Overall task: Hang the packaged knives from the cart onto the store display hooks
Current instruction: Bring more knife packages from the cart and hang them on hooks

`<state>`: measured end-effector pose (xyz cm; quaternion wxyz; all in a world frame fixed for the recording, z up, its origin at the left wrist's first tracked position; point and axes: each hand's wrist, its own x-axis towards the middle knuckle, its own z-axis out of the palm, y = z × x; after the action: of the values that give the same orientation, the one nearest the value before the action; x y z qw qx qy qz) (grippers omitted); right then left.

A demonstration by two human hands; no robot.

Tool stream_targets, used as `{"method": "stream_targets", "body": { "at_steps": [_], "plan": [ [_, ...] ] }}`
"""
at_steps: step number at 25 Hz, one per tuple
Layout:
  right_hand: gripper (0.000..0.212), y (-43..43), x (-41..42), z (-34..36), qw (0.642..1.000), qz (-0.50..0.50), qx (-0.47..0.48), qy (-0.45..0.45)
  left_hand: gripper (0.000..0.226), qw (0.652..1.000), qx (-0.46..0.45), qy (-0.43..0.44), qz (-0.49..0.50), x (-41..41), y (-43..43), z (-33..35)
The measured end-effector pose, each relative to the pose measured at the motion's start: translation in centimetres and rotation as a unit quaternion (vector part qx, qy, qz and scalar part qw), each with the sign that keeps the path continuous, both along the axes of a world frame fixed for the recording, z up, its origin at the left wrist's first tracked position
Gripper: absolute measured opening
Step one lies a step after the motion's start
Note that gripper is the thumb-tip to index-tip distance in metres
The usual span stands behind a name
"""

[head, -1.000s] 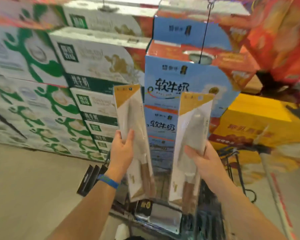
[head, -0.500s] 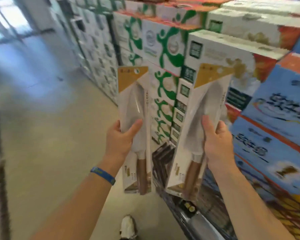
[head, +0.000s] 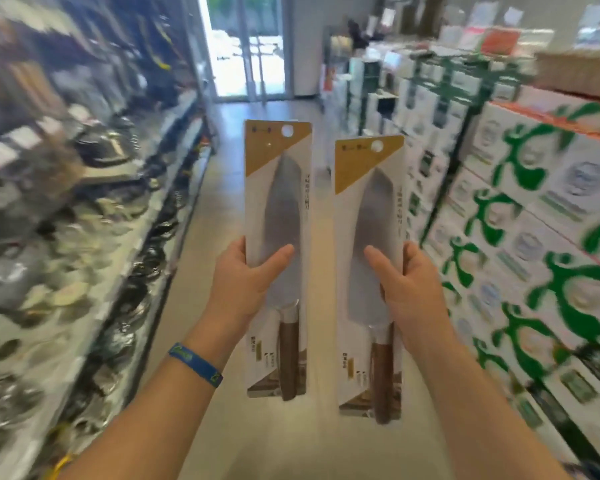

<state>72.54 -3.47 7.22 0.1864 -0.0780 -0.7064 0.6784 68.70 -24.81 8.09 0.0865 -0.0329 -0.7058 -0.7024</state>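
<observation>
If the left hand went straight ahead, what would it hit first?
Likely nothing near: the left hand, gripping a knife pack, points down the open aisle toward the far door.

The single head camera looks forward and slightly down the aisle from close behind the left hand and right hand, shelves left, cartons right, glass door far ahead.

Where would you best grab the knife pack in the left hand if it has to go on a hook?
Mid-card, from its left edge, thumb in front and fingers behind, as the left hand grips it. The knife pack is flat, long and upright, and that grip keeps the hang hole at its top clear.
</observation>
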Motion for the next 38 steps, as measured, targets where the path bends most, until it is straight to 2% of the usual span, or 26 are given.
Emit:
{"method": "stream_targets", "body": {
  "at_steps": [5,9,11,14,16,18,20,22,25,28,34,36,38],
  "plan": [
    [0.052,-11.2,-9.0,2.2,0.996,0.081,-0.015,0.025,0.026,0.995,-0.027,0.028,0.097,-4.7,-11.0,2.8],
    [0.065,-19.4,-15.3,3.9,0.984,0.17,0.034,0.04,0.02,0.976,-0.047,0.061,0.204,-6.3,-18.7,5.5],
    [0.06,-23.7,-18.9,6.6,0.973,0.218,0.049,0.063,0.021,0.958,-0.066,0.088,0.265,-6.9,-22.5,8.3],
    [0.048,-31.2,-23.1,12.8,0.948,0.295,0.008,0.118,0.027,0.915,-0.083,0.128,0.374,-6.1,-27.8,13.1],
    [0.059,-36.3,-24.6,16.2,0.925,0.349,-0.028,0.148,0.029,0.886,-0.08,0.134,0.436,-5.1,-30.7,15.3],
    [0.065,-41.3,-24.7,17.9,0.888,0.427,-0.058,0.161,0.038,0.85,-0.068,0.132,0.506,-3.8,-33.4,16.6],
    [0.072,-46.0,-24.2,18.4,0.861,0.486,-0.066,0.135,0.05,0.816,-0.041,0.134,0.56,-2.7,-35.8,18.1],
    [0.068,-50.5,-23.5,19.6,0.831,0.542,-0.072,0.105,0.056,0.789,-0.02,0.136,0.599,-1.5,-38.4,20.5],
    [0.058,-56.6,-21.8,22.8,0.789,0.598,-0.065,0.12,0.036,0.732,-0.051,0.167,0.658,1.3,-42.6,24.3],
    [0.051,-62.5,-20.0,25.8,0.762,0.626,-0.077,0.147,0.035,0.674,-0.108,0.167,0.712,4.7,-47.4,26.3],
    [0.058,-74.7,-15.2,28.6,0.721,0.66,-0.073,0.196,0.041,0.632,-0.146,0.164,0.743,11.0,-58.5,27.1],
    [0.064,-78.5,-13.7,29.8,0.72,0.662,-0.057,0.201,0.042,0.623,-0.167,0.149,0.75,12.9,-61.6,27.9],
    [0.06,-81.9,-12.2,31.9,0.725,0.649,-0.035,0.225,0.041,0.617,-0.181,0.123,0.756,15.1,-64.6,29.0]
  ]
}}
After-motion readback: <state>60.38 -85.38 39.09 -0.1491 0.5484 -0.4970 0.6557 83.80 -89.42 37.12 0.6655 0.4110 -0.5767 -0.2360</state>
